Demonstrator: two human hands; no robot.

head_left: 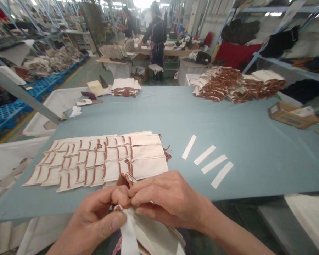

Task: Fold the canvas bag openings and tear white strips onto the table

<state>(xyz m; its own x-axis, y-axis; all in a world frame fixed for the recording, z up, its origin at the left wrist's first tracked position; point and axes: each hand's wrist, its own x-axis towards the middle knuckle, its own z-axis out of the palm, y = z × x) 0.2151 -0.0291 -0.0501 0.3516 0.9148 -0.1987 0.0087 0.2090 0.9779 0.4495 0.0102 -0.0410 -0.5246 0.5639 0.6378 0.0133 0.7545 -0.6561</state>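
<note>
At the table's near edge, my left hand (103,209) and my right hand (170,200) meet with closed fingers on a cream cloth piece (155,230) with brown trim. A white strip (129,233) hangs down from beneath my left thumb. The exact pinch point is partly hidden by my fingers. Just beyond my hands, overlapping rows of cream cloth pieces (149,152) with brown edging lie flat on the blue-grey table (170,117). Several loose white strips (204,154) lie slanted side by side to the right of them.
Stacked cream and brown cloth bundles (218,83) stand at the far right, with a smaller stack (126,86) at the far left. A cardboard box (292,115) sits at the right edge. White bins (42,117) flank the table's left side. A person (156,35) stands in the background.
</note>
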